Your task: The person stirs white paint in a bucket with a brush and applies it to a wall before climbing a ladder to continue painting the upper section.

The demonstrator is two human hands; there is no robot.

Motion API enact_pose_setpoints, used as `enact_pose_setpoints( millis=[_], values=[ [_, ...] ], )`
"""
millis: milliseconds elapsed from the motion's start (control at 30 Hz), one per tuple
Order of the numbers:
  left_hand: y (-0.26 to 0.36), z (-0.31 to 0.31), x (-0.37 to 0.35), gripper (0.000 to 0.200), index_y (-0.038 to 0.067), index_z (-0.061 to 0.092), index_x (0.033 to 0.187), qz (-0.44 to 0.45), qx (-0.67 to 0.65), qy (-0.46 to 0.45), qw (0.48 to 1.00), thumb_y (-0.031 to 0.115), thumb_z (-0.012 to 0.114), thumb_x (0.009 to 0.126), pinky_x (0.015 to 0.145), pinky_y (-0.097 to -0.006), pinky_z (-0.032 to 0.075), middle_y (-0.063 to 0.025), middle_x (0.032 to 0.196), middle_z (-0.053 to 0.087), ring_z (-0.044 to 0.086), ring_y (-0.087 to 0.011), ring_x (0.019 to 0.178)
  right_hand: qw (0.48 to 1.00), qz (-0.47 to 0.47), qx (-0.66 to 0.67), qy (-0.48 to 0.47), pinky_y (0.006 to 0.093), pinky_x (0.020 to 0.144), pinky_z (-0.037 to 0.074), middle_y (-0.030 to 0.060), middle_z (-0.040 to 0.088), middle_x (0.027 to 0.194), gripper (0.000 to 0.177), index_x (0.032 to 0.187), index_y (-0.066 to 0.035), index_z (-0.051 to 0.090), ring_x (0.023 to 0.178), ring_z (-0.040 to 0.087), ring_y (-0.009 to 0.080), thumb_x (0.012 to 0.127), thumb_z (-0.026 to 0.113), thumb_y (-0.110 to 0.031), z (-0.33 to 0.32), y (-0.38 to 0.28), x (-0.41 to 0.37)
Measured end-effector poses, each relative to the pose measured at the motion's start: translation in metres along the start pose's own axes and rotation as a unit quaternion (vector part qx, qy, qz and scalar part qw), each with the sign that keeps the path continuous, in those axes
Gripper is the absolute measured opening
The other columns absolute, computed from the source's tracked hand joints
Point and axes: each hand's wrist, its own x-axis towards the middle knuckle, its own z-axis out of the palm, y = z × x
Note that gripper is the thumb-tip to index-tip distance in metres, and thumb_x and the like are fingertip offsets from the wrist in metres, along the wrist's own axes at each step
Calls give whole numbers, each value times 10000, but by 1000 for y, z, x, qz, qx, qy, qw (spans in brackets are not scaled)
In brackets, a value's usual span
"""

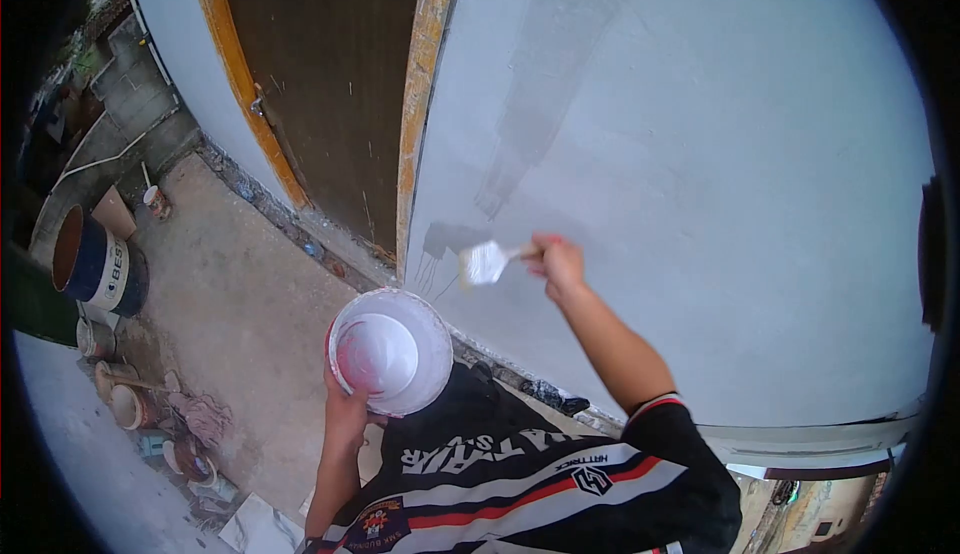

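My right hand (557, 264) is closed round the handle of a paintbrush (484, 263), whose wide head is white with paint and points left, in front of the wall. Behind it, the pale wall (700, 154) carries a darker, wet-looking streak (545, 84) and a few thin drips low down. With my left hand (347, 409) I grip the near side of a white bucket (425, 339), thumb over the rim. White paint lies in the bottom of the bucket, and reddish colour shows inside on the left.
A brown door (330, 84) in a worn yellow frame (412, 104) stands left of the wall. On the concrete floor (260, 344) at the left are a dark blue drum (120, 276), a small paint can (157, 202), a mop head (203, 411) and several buckets.
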Motion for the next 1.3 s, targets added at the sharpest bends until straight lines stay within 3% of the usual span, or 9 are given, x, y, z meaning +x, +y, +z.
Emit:
enact_pose_setpoints(
  millis=[67,167,267,433,533,767,933,1067,1300],
  values=[
    [3,0,-2,620,124,150,1407,-3,-6,0,1000,-33,375,851,504,-354,613,-233,1263,463,662,-348,869,982,147,117,3,312,629,555,159,631,912,188,1022,37,568,746,652,252,903,533,-105,-4,60,28],
    [9,0,-5,623,123,143,1409,-4,-15,-6,1000,-31,380,854,507,-361,613,-230,1257,469,665,-345,861,968,141,202,51,367,793,582,194,596,980,196,1055,62,518,847,647,294,930,500,-88,-1,109,59],
    [7,-1,-5,624,122,143,1410,-5,-8,3,1000,-26,389,856,507,-359,613,-226,1253,475,668,-342,848,944,108,302,77,358,804,585,208,565,1034,217,1091,87,487,883,637,310,939,477,-68,0,125,81],
    [11,5,-6,631,113,150,1406,-20,-4,12,1000,-29,392,842,505,-355,613,-230,1254,474,669,-342,846,910,101,388,108,356,822,581,217,533,1085,245,1120,103,456,953,613,320,948,460,-71,7,124,73],
    [11,4,-3,639,124,103,1427,-40,12,-22,999,-28,400,882,532,-370,617,-230,1310,412,638,-350,939,890,93,436,98,370,840,576,202,523,1081,258,1136,111,446,972,601,320,943,471,-57,8,118,61],
    [11,9,-6,619,111,114,1419,-27,2,-44,999,-13,403,886,494,-320,607,-229,1280,439,664,-323,855,863,39,498,76,395,896,551,215,494,1119,275,1139,139,432,1028,569,335,937,476,-41,6,67,22],
    [14,11,-4,622,105,111,1416,-24,16,-49,998,-20,396,878,470,-301,598,-238,1264,449,673,-313,802,872,-52,486,18,377,925,534,220,492,1120,284,1116,160,428,1034,564,341,930,491,-46,0,-39,-23],
    [16,14,-4,669,103,138,1411,-11,17,-49,999,-76,348,801,498,-365,616,-254,1253,461,667,-366,828,865,-156,476,-16,378,937,526,216,496,1110,285,1101,165,431,1038,557,332,928,504,-51,-5,-121,-63],
    [8,13,1,657,110,131,1412,7,17,-53,998,-76,351,821,493,-354,616,-252,1263,456,666,-359,839,772,-493,401,-26,368,886,550,177,545,1036,251,1050,135,485,940,596,283,918,547,-68,-24,-231,-112]
  ],
)
